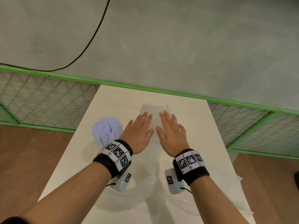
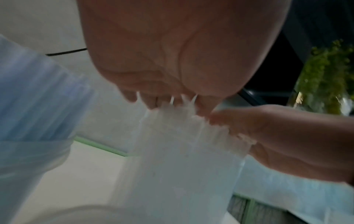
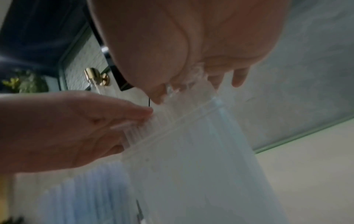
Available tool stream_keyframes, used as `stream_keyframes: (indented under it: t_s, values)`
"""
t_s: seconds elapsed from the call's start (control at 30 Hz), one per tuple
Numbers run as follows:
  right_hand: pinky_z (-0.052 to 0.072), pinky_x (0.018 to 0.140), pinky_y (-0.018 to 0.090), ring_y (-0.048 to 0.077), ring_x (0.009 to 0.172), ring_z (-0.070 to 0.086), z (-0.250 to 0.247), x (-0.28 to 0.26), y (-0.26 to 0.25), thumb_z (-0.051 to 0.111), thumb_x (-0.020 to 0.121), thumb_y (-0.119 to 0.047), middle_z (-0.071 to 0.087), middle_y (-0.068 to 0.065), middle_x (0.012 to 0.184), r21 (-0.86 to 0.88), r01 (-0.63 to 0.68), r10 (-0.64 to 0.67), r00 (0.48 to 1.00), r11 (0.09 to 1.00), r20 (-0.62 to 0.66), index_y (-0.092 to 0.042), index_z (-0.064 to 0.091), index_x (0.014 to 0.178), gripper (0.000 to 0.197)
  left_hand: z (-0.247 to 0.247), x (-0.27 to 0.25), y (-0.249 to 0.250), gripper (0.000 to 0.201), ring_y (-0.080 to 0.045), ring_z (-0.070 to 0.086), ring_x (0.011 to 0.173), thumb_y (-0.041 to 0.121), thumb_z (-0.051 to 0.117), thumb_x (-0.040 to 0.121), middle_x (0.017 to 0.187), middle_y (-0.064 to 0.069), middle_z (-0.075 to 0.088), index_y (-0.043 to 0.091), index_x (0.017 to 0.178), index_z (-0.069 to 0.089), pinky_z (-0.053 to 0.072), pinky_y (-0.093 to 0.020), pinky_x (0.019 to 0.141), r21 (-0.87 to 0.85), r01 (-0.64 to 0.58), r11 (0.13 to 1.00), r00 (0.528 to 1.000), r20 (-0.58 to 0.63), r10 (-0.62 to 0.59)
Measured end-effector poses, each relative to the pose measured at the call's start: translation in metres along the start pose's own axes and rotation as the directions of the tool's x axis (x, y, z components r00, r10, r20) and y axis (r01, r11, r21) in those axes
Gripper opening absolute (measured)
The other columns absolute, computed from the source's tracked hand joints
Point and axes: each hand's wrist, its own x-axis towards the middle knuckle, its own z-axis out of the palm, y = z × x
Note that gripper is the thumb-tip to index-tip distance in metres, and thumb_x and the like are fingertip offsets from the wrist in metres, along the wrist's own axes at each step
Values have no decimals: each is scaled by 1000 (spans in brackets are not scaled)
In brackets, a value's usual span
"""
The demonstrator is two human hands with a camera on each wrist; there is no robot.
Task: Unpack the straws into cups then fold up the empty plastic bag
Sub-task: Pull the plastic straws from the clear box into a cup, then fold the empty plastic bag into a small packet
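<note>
On the white table (image 1: 202, 126) stands a clear cup (image 2: 182, 174) packed with clear straws (image 1: 154, 109). My left hand (image 1: 139, 126) and right hand (image 1: 169, 126) lie side by side on the straw tops, fingers straight, palms down. The left wrist view shows my left fingertips (image 2: 151, 103) touching the straw tips, with the right hand (image 2: 277, 136) beside them. A second cup of pale blue straws (image 1: 106, 128) stands just left of my left hand. A crumpled clear plastic bag (image 1: 140, 191) lies on the table under my wrists.
A green-framed mesh fence (image 1: 48, 101) runs behind the table. On the grey floor beyond lies a black cable (image 1: 90, 41). More clear plastic (image 1: 241, 191) hangs over the table's right edge. Brown floor lies to both sides.
</note>
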Motion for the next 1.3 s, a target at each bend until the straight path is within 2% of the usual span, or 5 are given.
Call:
stream_keyframes:
  t_s: [0.13, 0.3, 0.63, 1.0, 1.3]
  values:
    - [4, 116, 43, 10, 149, -5, -6, 0, 0, 25, 103, -49, 3, -18, 162, 113, -28, 26, 999, 993, 21, -38, 18, 153, 52, -8, -23, -4, 56, -16, -1, 151, 45, 25, 104, 165, 0, -5, 29, 156, 11, 5, -36, 123, -110, -14, 994, 999, -47, 9]
    - [43, 80, 25, 11, 99, 56, -11, -48, 0, 51, 92, -15, 58, -4, 110, 446, 101, 159, 847, 889, -508, -27, 59, 107, 20, -15, -102, -26, 24, -7, 50, 103, 31, 46, 89, 113, 9, 54, 25, 108, 60, 35, -18, 87, -196, -88, 977, 928, -371, 9]
    - [53, 60, 30, 14, 63, 65, 39, -110, -9, 67, 89, -28, 63, 1, 90, 621, -473, 325, 881, 625, 343, -25, 66, 101, 12, 36, -148, -80, 13, -20, 63, 68, 16, 69, 86, 85, 1, 66, 27, 90, 63, 48, -29, 68, -527, 450, 721, 865, 59, -497]
    - [57, 59, 31, 18, 66, 68, 51, -109, -35, 65, 79, -3, 69, 3, 91, 629, -449, 341, 893, 635, 293, -21, 65, 92, 23, 8, -162, -79, 23, -12, 44, 52, -1, 61, 74, 64, 1, 55, 21, 73, 54, 38, -21, 54, -523, 327, 787, 924, 5, -381]
    - [48, 59, 32, 14, 65, 56, 28, -112, -65, 55, 80, -3, 52, -7, 82, 145, -252, 269, 957, 957, -112, -25, 55, 87, 23, -20, -180, -89, 34, -16, 49, 83, 0, 61, 73, 89, 10, 47, 29, 87, 51, 40, -29, 69, -155, 134, 979, 962, -218, -166]
